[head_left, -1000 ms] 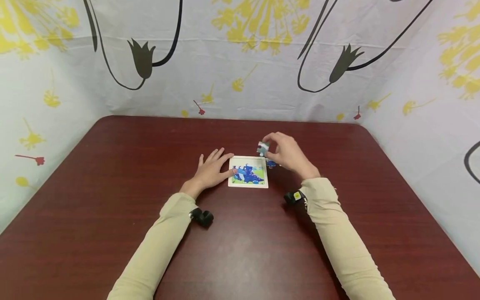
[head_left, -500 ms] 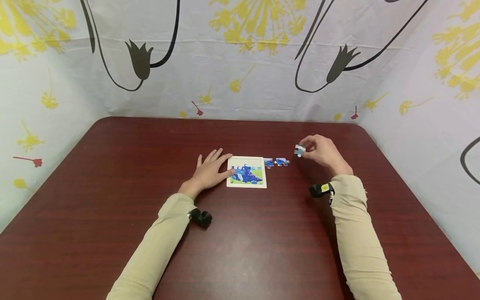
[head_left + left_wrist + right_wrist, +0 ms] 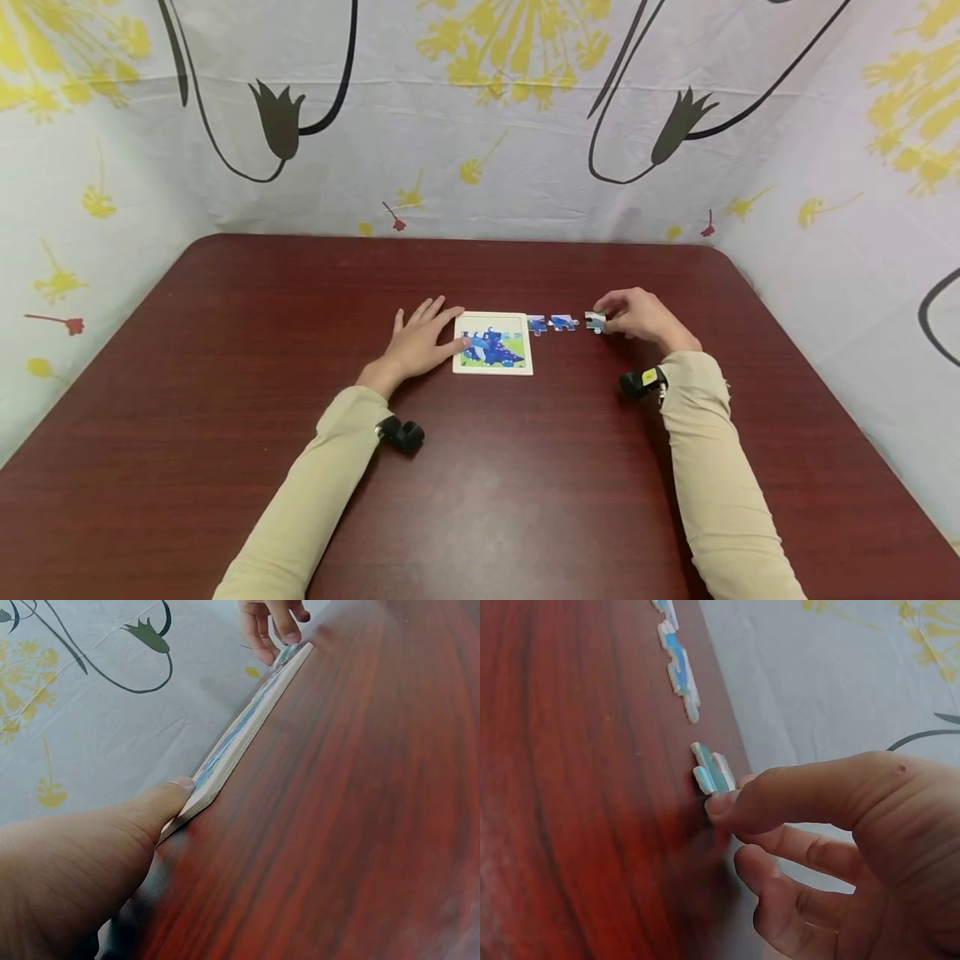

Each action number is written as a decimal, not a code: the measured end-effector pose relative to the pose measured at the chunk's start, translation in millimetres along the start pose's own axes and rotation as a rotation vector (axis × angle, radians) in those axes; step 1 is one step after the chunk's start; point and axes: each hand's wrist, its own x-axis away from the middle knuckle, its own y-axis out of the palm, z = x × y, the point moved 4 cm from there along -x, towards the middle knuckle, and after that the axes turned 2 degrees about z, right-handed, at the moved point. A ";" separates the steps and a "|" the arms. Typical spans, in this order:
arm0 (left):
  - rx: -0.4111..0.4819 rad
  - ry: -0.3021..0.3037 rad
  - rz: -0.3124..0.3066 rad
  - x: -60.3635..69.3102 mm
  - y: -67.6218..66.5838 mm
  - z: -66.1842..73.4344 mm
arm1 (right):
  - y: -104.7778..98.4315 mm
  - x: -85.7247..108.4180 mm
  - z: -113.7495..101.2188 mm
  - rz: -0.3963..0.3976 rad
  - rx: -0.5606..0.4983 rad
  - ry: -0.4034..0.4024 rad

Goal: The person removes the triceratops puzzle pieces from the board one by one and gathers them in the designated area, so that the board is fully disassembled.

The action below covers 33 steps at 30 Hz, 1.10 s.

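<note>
A white-framed puzzle board (image 3: 493,372) with a blue dinosaur picture lies on the table, its top strip bare. My left hand (image 3: 416,346) rests at its left edge with fingers spread, the thumb on the picture; the left wrist view shows that thumb (image 3: 161,802) on the frame. Right of the board, my right hand (image 3: 641,318) pinches a pale green and white puzzle piece (image 3: 595,321) at table level. Two blue pieces, one (image 3: 537,324) beside the frame and another (image 3: 562,322) further right, lie between board and hand. In the right wrist view the pinched piece (image 3: 714,771) shows at the thumb tip.
The dark red wooden table (image 3: 480,500) reaches back to a white cloth (image 3: 480,200) printed with flowers, which also hangs at both sides. Each wrist wears a small black camera, the left one (image 3: 402,436) and the right one (image 3: 641,382) both above the table.
My right hand has carried the pale piece from above the board's upper right corner out to the right, then lowered it to the table in line with the blue pieces. My left hand has stayed on the board.
</note>
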 end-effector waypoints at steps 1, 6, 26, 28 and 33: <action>0.000 0.003 0.001 0.2 -0.2 0.0 | 1.0 -0.4 1.0 0.000 -0.011 0.005; -0.003 -0.005 0.007 1.0 -1.4 -2.5 | 4.3 -1.9 3.0 -0.022 -0.092 0.011; 0.025 0.026 0.016 2.5 2.0 4.4 | 2.4 10.1 -14.9 0.094 0.030 -0.049; 0.025 0.023 0.018 4.5 0.8 3.8 | 5.8 8.8 -18.4 0.092 0.025 -0.054; 0.022 0.028 0.036 6.2 -2.0 1.1 | 17.3 0.6 -28.5 0.097 0.066 -0.059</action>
